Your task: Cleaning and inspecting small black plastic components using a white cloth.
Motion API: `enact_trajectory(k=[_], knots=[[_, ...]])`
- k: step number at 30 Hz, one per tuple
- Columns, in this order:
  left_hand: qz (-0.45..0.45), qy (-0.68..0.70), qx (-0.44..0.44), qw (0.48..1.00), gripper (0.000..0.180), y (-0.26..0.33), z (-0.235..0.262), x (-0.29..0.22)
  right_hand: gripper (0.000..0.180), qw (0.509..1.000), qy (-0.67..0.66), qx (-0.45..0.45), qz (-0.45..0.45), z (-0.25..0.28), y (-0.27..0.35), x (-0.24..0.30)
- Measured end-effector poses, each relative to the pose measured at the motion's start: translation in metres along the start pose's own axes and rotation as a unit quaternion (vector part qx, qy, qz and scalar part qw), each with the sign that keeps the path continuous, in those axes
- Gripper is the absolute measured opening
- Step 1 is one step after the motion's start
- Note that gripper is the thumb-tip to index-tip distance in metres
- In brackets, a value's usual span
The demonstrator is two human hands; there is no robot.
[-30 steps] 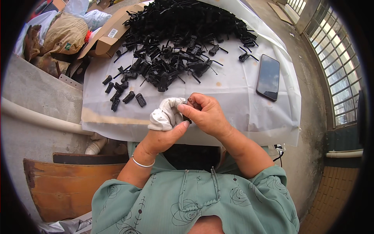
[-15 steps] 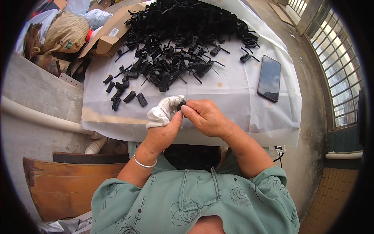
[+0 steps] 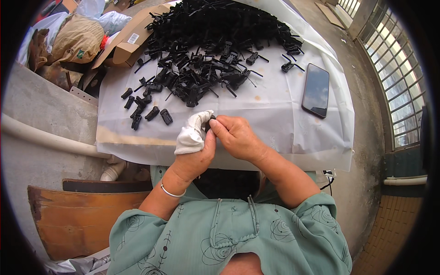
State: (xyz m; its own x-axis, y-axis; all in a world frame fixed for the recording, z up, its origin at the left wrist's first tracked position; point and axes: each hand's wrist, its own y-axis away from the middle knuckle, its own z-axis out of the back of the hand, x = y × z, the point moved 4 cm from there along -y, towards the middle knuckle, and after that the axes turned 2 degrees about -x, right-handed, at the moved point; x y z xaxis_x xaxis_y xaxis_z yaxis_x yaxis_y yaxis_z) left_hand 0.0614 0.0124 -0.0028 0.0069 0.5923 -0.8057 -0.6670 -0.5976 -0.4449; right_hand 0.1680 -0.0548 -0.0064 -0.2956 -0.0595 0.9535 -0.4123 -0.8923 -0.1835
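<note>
Close together over the table's near edge, both my hands grip one small black plastic part (image 3: pixel 210 122). My left hand (image 3: pixel 196 137), its fingers wrapped in a white cloth covering, curls round the part from the left. Thumb and fingers of my bare right hand (image 3: pixel 234 135) pinch it from the right. Most of the part is hidden by my fingers. Beyond my hands spreads a big heap of black plastic parts (image 3: pixel 215 41), many with thin rods sticking out. Several black pieces without rods (image 3: pixel 152 113) lie apart, to the left of my left hand.
White sheeting (image 3: pixel 275 133) covers the table. A dark-screened phone (image 3: pixel 316 90) lies at its right side. An opened cardboard box (image 3: pixel 126 50) leans at the far left, near stuffed bags (image 3: pixel 79 37). A pale pipe (image 3: pixel 55 139) runs along the left wall; a barred window (image 3: pixel 396 73) is at right.
Both hands have shifted very slightly, and my left wrist has turned a little. The black part is still between them, more covered by my fingers. The heap looks unchanged.
</note>
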Motion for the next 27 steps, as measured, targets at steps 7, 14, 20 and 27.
enact_trajectory(k=[7,14,20,27], knots=[[0.254,0.380,0.029,0.889,0.031,-0.008,0.006,0.000,0.012,0.980,0.178,0.074,0.044,0.021,0.001,0.003],[0.249,0.221,0.077,0.940,0.038,-0.007,0.009,-0.003,0.013,0.978,0.083,0.010,0.192,0.024,0.002,0.011],[0.270,0.320,0.208,0.884,0.034,-0.004,0.007,-0.011,0.015,0.996,-0.045,0.072,0.012,0.017,0.002,0.001],[0.263,0.296,0.142,0.907,0.027,0.000,0.008,0.000,0.018,0.988,0.023,0.077,0.134,0.014,0.003,0.006]])
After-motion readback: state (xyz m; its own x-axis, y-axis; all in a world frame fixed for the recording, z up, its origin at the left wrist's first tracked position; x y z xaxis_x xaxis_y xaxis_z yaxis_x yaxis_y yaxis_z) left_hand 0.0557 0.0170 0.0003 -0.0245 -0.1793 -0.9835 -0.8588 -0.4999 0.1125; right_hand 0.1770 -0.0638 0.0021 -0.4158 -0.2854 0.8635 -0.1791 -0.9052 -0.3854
